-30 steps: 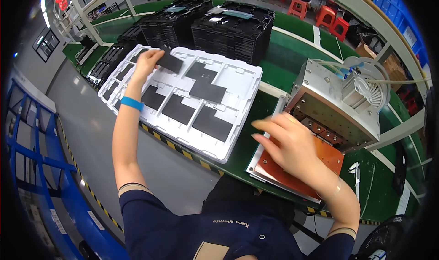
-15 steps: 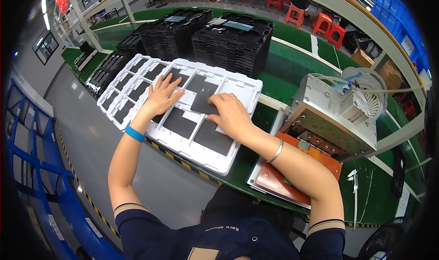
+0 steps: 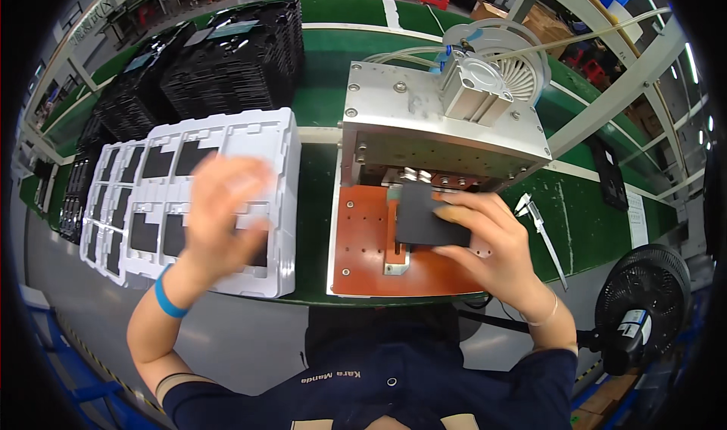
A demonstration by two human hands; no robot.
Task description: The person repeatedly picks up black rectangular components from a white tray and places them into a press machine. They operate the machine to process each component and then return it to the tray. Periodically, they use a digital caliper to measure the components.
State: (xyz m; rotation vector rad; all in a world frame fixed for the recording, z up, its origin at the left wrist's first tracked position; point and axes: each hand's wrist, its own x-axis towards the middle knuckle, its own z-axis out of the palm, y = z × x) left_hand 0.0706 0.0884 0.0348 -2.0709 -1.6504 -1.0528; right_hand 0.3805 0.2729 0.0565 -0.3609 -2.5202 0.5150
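Note:
My right hand (image 3: 496, 237) pinches a flat black L-shaped sheet (image 3: 424, 214) between thumb and fingers. It is above the orange base plate (image 3: 363, 252) of a metal press (image 3: 409, 119), over a narrow fixture strip (image 3: 395, 262); whether the sheet touches the strip I cannot tell. Blurred by motion, my left hand (image 3: 227, 214) is over the right part of a white plastic tray (image 3: 254, 146), thumb and fingers apart with nothing visible between them. Several similar black sheets (image 3: 157, 163) lie in the tray's pockets, and the hand hides part of them.
Tall stacks of black trays (image 3: 231, 74) stand behind the white tray on the green bench (image 3: 322, 89). Right of the press lie a caliper (image 3: 541, 229) and a dark flat tray (image 3: 606, 165). A black fan (image 3: 644, 294) is at the lower right.
My right hand has carried a black sheet from the tray to the press. My left hand has lifted from the sheets and moved toward the tray's right side. The view has swung right.

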